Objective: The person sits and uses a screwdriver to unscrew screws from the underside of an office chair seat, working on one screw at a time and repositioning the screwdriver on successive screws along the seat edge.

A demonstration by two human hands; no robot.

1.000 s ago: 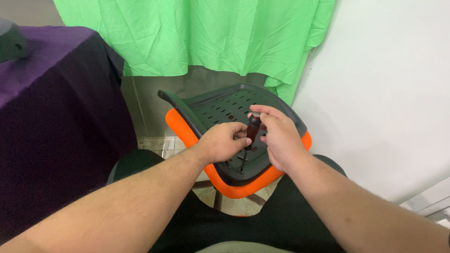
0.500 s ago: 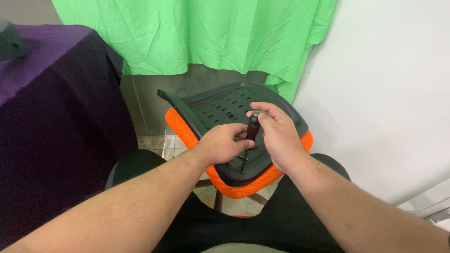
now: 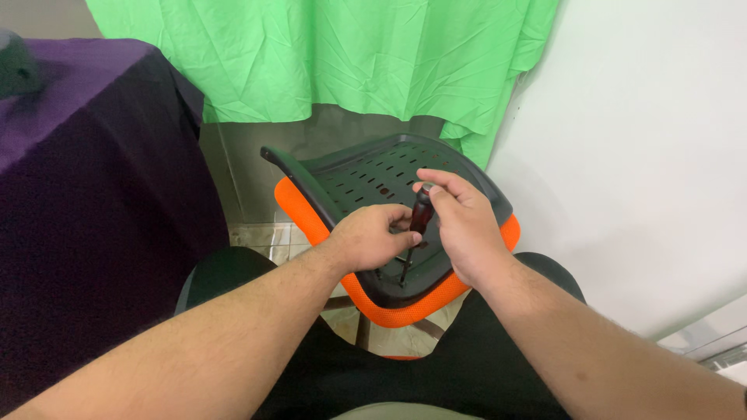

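I see green cloth [image 3: 327, 54] hanging across back wall, purple-covered table [image 3: 85, 194] at left with dark object [image 3: 15, 66] on its corner, white wall [image 3: 646, 155] right, tiled floor [image 3: 268, 237] below.

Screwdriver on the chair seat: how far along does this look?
Done: the chair seat lies tilted with its black slotted underside showing. In hand: both the right hand and left hand hold a dark-handled screwdriver, tip on the underside. Left: cannot tell; the screw itself is hidden.
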